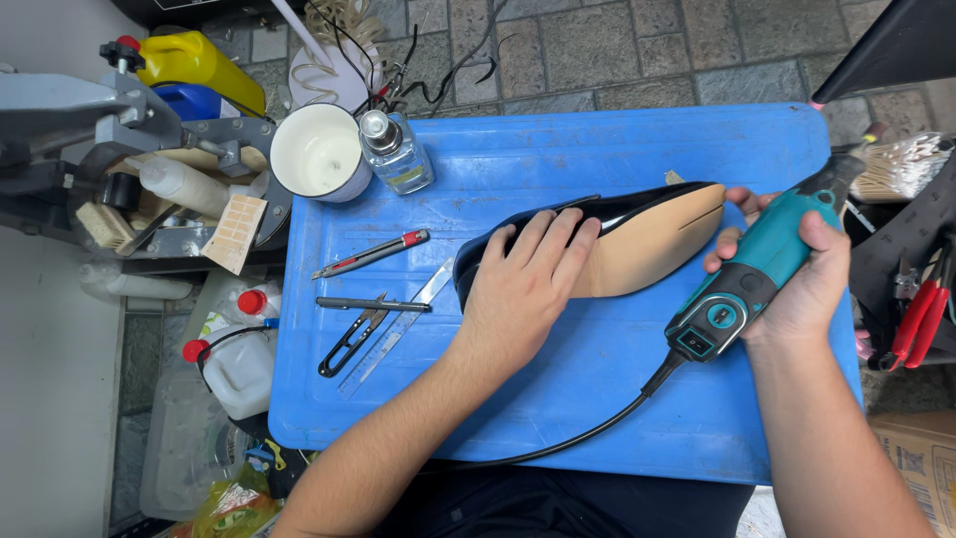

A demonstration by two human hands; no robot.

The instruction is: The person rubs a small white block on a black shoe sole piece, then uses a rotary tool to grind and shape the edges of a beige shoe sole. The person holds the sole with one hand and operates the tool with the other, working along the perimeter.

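Note:
My left hand lies flat over the front part of a black shoe turned sole up, its tan sole showing, and presses it onto the blue work surface. My right hand grips a teal and black corded power tool at the shoe's heel end. The tool's working end is hidden behind my hand. Its black cable trails across the blue surface toward me.
Left of the shoe lie a red-tipped utility knife, a dark pen-like tool, thread snips and a clear ruler. A white cup and clear bottle stand at the back left. Red-handled pliers hang right.

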